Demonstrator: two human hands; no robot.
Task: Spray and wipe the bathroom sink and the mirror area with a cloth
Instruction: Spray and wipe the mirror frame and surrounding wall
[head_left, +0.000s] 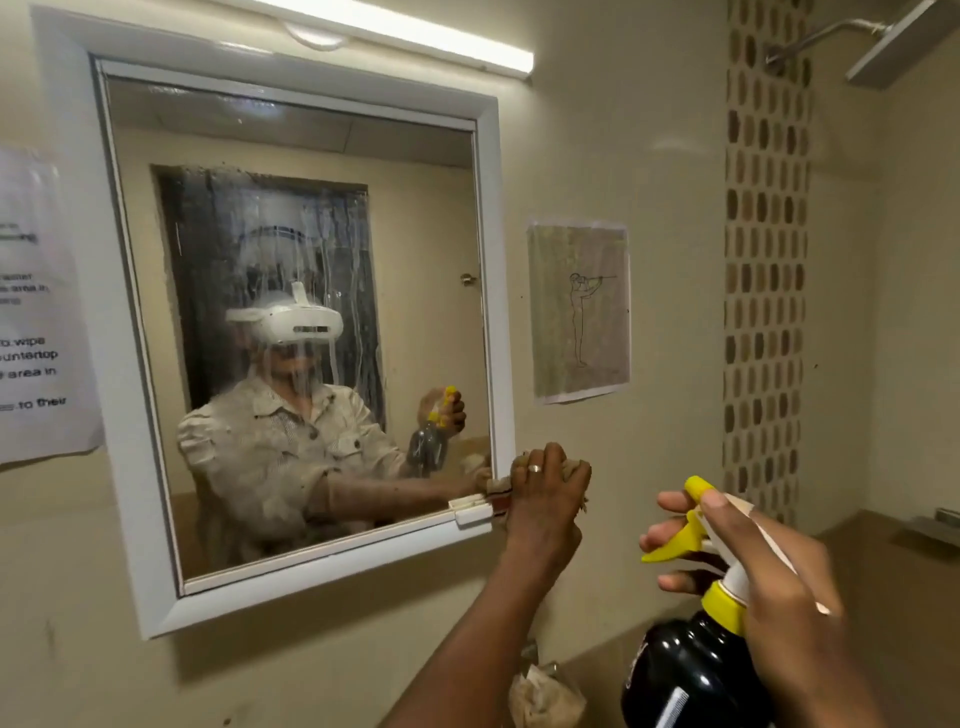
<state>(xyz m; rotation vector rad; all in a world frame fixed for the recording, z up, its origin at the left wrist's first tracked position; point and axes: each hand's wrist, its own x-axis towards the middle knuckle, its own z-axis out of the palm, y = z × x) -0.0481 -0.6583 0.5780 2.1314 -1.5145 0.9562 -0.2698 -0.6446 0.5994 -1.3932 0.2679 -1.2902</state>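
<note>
wet glass, soft cloth, slick bottle

while the spray runs down the mirror (291, 322) in streaks, your left hand (545, 488) is closed around the cloth (576, 470) and presses it against the frame (491, 270) at the mirror's lower right corner, beside a small latch (470, 512). the cloth is bunched up, so most of it is hidden under your fingers; it looks soft and limp, and should fold to whatever it meets. you would likely cover more glass by spreading it flat under the palm than by keeping it wadded.

your right hand (753, 577) holds the bottle (691, 670) up near you, right of the mirror, wrapped round the neck below the yellow collar. the fingers (670, 535) curl at the yellow trigger (670, 543) and the thumb lies over the top of the white head. the dark body looks glossy and probably slippery when wet, so the neck is the safe place to hold. how full it is, i cannot tell; judge the weight by feel.

the glass is rigid but fragile, and the frame may swing if it is a cabinet door, so press evenly. the sink is not in view from here. a drawing (579, 312) is taped to the wall right of the mirror and a notice (36, 312) to the left; both are paper, so keep spray off them.
</note>
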